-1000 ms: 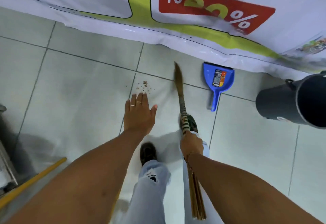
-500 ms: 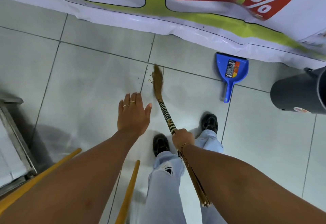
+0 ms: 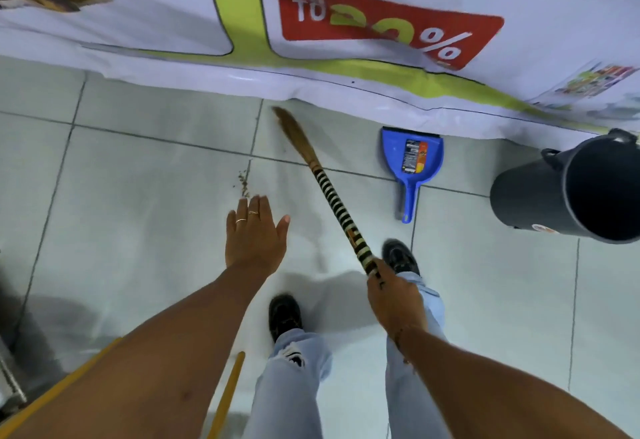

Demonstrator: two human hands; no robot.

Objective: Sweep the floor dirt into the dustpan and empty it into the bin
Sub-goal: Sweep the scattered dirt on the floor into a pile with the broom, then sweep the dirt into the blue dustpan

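Note:
A small pile of brown dirt lies on the pale floor tiles, just beyond the fingertips of my left hand, which hovers flat with fingers apart and holds nothing. My right hand grips the striped handle of a straw broom. Its bristle tip points up-left near the banner, to the right of the dirt. A blue dustpan lies flat on the floor against the banner edge, handle toward me. At the right stands a dark grey bin, its mouth toward me.
A large printed banner covers the floor along the far side. Two yellow sticks lie at the lower left. A metal frame shows at the left edge. My two feet in black shoes stand between my arms.
The broom has swung from over the dirt to the right and farther away, its tip now near the banner. The dirt shows again as a narrow pile. My left hand stays open.

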